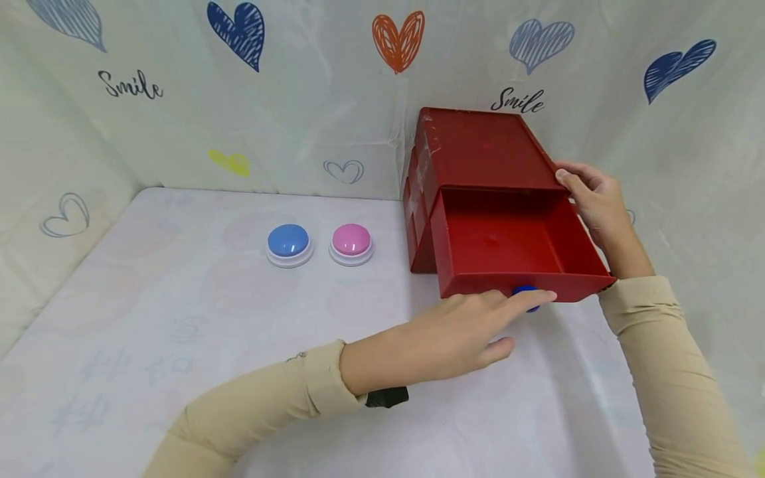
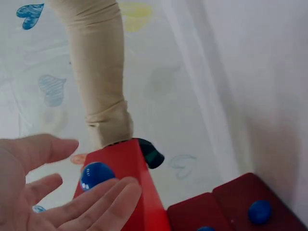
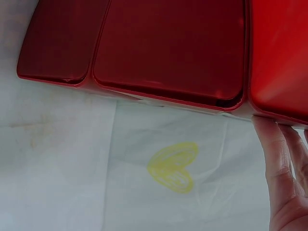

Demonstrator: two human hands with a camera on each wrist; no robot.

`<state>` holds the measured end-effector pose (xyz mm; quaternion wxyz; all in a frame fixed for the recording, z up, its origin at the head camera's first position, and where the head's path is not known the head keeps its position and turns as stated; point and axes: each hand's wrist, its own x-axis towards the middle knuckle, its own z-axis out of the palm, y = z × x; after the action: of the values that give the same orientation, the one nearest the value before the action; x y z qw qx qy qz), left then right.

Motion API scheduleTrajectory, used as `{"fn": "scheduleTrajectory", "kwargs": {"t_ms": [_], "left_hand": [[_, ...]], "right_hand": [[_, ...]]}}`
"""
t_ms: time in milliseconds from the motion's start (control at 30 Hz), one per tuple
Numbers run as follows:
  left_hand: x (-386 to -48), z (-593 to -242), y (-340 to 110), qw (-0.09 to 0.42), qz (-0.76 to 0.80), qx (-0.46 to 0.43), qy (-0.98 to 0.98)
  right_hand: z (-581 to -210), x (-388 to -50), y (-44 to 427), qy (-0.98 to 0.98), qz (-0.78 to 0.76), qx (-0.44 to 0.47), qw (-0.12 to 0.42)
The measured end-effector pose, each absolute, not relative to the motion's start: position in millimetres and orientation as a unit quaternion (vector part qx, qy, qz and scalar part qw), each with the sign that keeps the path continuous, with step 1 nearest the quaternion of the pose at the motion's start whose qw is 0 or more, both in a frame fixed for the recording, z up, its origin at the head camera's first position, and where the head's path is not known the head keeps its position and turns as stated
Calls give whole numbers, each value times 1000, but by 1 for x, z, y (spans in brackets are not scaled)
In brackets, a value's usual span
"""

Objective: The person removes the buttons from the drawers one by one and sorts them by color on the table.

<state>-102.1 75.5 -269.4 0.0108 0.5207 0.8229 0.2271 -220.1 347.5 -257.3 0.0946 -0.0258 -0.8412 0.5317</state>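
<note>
A red drawer cabinet [image 1: 487, 149] stands at the right, its top drawer [image 1: 505, 232] pulled far out with its bare red inside showing. On the drawer's front is a round blue knob [image 2: 96, 175]. My left hand [image 1: 448, 335] is at this knob, its fingers fairly straight and reaching across it, the thumb held apart from it. My right hand [image 1: 600, 199] rests against the cabinet's right side near the top front edge. In the right wrist view its straight fingers [image 3: 275, 154] touch the cabinet's side.
A blue push button [image 1: 289, 242] and a pink push button [image 1: 351, 242], both on white bases, stand left of the cabinet on the white table [image 1: 209, 332]. Lower drawers with blue knobs [image 2: 260, 212] are shut. A heart-printed curtain [image 1: 335, 86] hangs behind.
</note>
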Motion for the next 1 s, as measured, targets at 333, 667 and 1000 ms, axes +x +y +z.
{"fn": "scheduleTrajectory", "kwargs": {"t_ms": [333, 667, 1000], "left_hand": [[-103, -281, 90, -140, 183, 474, 850], [-102, -286, 96, -192, 145, 462, 853], [-103, -287, 98, -210, 144, 455, 853]], "right_hand": [[-258, -220, 348, -847, 523, -33, 91], [-257, -220, 348, -838, 537, -27, 89], [-256, -220, 348, -818, 568, -14, 88]]}}
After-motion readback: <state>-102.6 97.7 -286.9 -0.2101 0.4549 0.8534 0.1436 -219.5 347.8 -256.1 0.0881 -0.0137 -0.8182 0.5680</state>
